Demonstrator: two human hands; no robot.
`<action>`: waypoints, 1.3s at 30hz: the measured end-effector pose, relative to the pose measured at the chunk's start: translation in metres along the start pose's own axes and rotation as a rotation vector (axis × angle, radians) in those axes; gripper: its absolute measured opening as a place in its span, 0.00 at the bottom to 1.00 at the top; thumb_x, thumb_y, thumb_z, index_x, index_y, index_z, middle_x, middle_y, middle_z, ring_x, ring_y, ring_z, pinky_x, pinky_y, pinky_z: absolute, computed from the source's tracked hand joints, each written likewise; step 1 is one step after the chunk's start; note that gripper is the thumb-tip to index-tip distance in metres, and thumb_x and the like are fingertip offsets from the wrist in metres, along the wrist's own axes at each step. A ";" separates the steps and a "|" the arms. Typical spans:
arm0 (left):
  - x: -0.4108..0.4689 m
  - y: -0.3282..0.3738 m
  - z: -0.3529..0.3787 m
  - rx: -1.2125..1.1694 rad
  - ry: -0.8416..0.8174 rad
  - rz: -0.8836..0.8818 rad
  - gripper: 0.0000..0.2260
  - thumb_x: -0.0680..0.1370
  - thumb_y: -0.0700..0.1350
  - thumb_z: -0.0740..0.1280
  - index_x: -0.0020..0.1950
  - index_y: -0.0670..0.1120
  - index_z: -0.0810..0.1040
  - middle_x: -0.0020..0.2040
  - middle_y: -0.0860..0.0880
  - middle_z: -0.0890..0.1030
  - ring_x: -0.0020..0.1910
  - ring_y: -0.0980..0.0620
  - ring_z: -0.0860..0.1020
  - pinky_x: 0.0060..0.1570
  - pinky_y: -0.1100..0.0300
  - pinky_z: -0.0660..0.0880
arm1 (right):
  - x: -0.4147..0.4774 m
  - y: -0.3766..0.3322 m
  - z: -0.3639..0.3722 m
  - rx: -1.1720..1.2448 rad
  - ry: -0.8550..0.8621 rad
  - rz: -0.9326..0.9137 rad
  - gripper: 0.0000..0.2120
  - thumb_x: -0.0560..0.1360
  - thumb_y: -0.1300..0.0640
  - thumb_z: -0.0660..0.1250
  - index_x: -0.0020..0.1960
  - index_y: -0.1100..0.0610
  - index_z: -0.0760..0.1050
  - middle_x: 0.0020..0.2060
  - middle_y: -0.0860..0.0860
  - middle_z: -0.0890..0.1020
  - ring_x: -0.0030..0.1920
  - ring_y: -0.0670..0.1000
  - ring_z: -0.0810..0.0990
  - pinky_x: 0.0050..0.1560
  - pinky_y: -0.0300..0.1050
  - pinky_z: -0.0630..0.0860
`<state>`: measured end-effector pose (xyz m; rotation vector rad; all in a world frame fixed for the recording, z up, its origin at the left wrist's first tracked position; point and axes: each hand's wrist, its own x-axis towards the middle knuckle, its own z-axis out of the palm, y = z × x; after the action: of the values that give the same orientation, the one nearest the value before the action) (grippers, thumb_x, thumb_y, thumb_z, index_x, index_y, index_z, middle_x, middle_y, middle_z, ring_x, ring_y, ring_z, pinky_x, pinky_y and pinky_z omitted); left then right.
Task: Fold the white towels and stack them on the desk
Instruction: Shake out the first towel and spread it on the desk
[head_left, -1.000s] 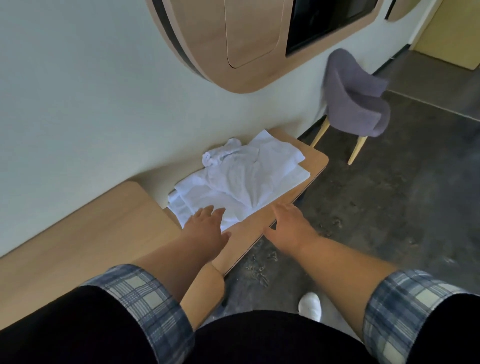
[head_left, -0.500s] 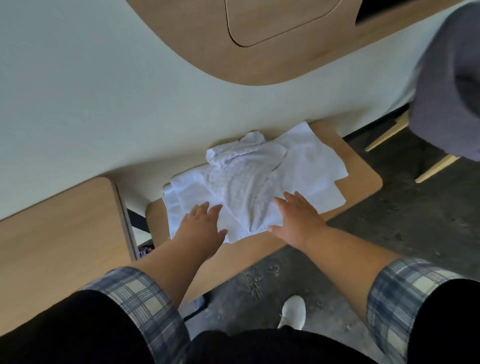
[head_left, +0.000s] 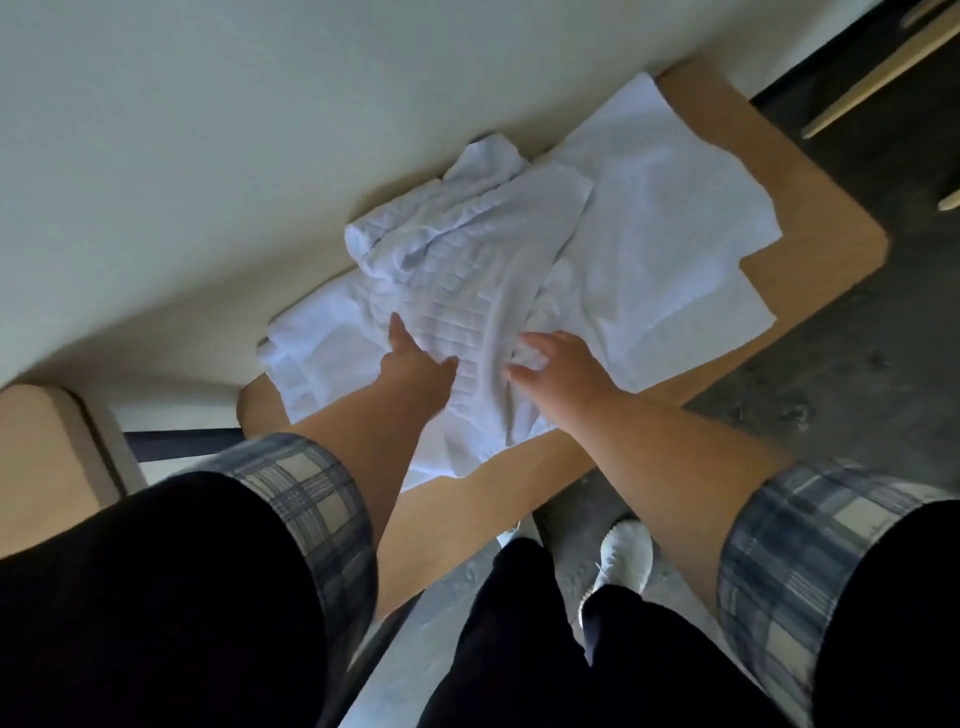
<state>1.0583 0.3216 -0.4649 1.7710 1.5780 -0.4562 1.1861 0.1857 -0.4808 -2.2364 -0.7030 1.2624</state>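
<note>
Biggest thing in view is the pale wall, filling the whole top left. Dark grey floor takes up the right side and runs under the furniture. Against the wall sits the wooden desk with rounded corners, and all the white towels are on it, none on the floor.

The towels are in two layers. Underneath are the flat towels, smooth and spread out from the desk's left end to near the right end, with the far corner lying up against the wall. On top, roughly in the middle, is a waffle towel (the one with the little square texture), rumpled and bunched up at its wall end, with its near edge reaching almost to the front of the desk.

Both forearms reach in from the bottom in black sleeves with rolled plaid cuffs. The left hand rests on the near left part of the waffle towel, one finger straight and pointing at the wall, thumb spread out to the side; the other fingers are hidden. The right hand is just beside it on the same towel, fingers bent, and it looks to be pinching a small ridge of cloth between thumb and fingers.

Smaller stuff: a second wooden side unit at far left, a white shoe on the floor, and tan chair legs in the top right corner.
</note>
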 end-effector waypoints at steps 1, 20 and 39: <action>0.018 0.007 0.003 -0.145 0.004 -0.071 0.43 0.79 0.52 0.69 0.81 0.56 0.39 0.76 0.39 0.63 0.69 0.37 0.71 0.66 0.47 0.70 | 0.011 0.001 0.004 0.045 0.016 0.034 0.30 0.77 0.42 0.68 0.76 0.44 0.66 0.78 0.53 0.60 0.72 0.54 0.69 0.70 0.54 0.70; -0.062 0.030 0.040 -0.338 0.065 0.328 0.09 0.76 0.50 0.64 0.52 0.53 0.82 0.55 0.49 0.74 0.53 0.49 0.77 0.47 0.62 0.76 | 0.008 -0.037 -0.006 1.045 0.046 0.404 0.08 0.72 0.61 0.66 0.49 0.52 0.74 0.43 0.55 0.82 0.41 0.56 0.83 0.46 0.52 0.81; -0.245 0.085 -0.090 -1.045 0.095 0.086 0.18 0.74 0.47 0.64 0.55 0.71 0.77 0.49 0.52 0.86 0.45 0.51 0.85 0.46 0.53 0.82 | -0.198 -0.118 -0.124 0.638 -0.177 -0.252 0.24 0.68 0.42 0.72 0.63 0.36 0.72 0.54 0.44 0.84 0.56 0.47 0.83 0.58 0.54 0.79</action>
<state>1.0758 0.2101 -0.2141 1.0279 1.3840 0.4525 1.1828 0.1303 -0.2248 -1.4913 -0.5244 1.3318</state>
